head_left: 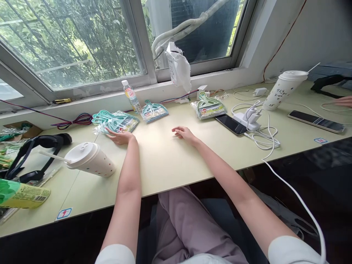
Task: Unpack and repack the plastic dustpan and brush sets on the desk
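Note:
My left hand (120, 138) lies against the near edge of a pile of clear-wrapped green dustpan-and-brush sets (115, 121). Its fingers stretch to the left along the plastic wrap, and I see no grip on a pack. My right hand (184, 133) is over the middle of the desk with fingers loosely bent and apart, holding nothing. Beyond the hands, a single wrapped dustpan set (154, 111) sits near the window ledge. To the right, more wrapped sets with a yellow-green label (210, 106) lie beside a black phone (231, 124).
A white lidded cup (92, 159) with a straw stands left, near a black head strap (35, 154) and a green-yellow packet (23, 194). A drink bottle (131, 96) stands at the back. Right are a charger with cables (249, 119), another cup (284, 90) and another phone (316, 121).

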A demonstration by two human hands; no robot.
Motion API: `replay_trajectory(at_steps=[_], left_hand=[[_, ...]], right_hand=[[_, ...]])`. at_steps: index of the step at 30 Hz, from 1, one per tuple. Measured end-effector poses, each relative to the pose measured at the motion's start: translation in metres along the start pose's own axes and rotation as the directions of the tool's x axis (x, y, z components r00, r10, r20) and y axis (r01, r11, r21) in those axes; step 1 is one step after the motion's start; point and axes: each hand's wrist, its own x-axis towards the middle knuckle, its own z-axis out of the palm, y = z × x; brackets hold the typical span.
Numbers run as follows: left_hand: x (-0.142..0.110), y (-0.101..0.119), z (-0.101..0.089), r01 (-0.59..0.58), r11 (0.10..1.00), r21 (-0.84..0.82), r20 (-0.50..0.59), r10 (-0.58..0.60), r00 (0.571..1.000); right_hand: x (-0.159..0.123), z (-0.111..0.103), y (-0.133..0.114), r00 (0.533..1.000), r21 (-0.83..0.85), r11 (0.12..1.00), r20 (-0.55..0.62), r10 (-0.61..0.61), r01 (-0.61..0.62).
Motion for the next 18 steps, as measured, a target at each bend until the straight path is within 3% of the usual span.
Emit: replay_trajectory(at_steps=[2,4,6,7,8,9,10,12,13,14,15,18], left_hand=[[0.0,0.001,-0.001,0.039,0.999,0.006,-0.033,-0.039,0.999],[0.001,0.0,0.003,0.024,0.999,-0.032,-0.142,-0.029,0.989],[0.001,-0.002,0.009,-0.135,0.99,-0.036,-0.255,0.122,0.959],[0.0,-0.002,0.012,-0.274,0.962,-0.003,-0.261,0.264,0.929],[-0.003,-0.001,0.017,-0.432,0.901,0.041,-0.212,0.43,0.878],[-0.007,0.001,0.022,-0.59,0.804,0.074,-0.107,0.595,0.797],[-0.012,0.005,0.029,-0.724,0.685,0.082,0.032,0.724,0.689],[-0.023,0.014,0.044,-0.873,0.487,0.036,0.286,0.832,0.476],[-0.026,0.019,0.053,-0.895,0.445,0.02,0.364,0.831,0.421],[-0.029,0.024,0.062,-0.897,0.442,0.017,0.412,0.814,0.409],[-0.029,0.029,0.07,-0.885,0.466,0.022,0.441,0.79,0.427],[-0.021,0.04,0.089,-0.796,0.602,0.055,0.45,0.697,0.558]], right_hand=[[0.0,0.0,0.0,1.0,0.008,1.0,-0.002,0.007,-0.007],[0.0,-0.001,0.0,1.0,0.012,1.0,-0.001,0.01,-0.01],[-0.001,-0.001,0.0,1.0,0.028,1.0,0.006,0.005,-0.005],[-0.001,-0.001,-0.001,1.0,0.04,0.999,0.011,0.001,-0.002],[-0.001,-0.001,-0.001,1.0,0.053,0.999,0.016,0.0,0.0],[-0.001,-0.002,-0.001,1.0,0.062,0.998,0.02,0.001,-0.002],[-0.001,-0.002,-0.001,1.0,0.069,0.998,0.023,0.004,-0.006],[0.0,-0.002,-0.002,1.0,0.073,0.997,0.025,0.018,-0.019],[0.001,-0.001,-0.002,0.999,0.074,0.997,0.023,0.026,-0.028],[0.001,-0.001,-0.003,0.999,0.077,0.996,0.021,0.033,-0.035],[0.001,-0.001,-0.004,0.999,0.082,0.996,0.018,0.038,-0.039],[0.002,0.0,-0.007,0.999,0.104,0.994,0.022,0.045,-0.047]])
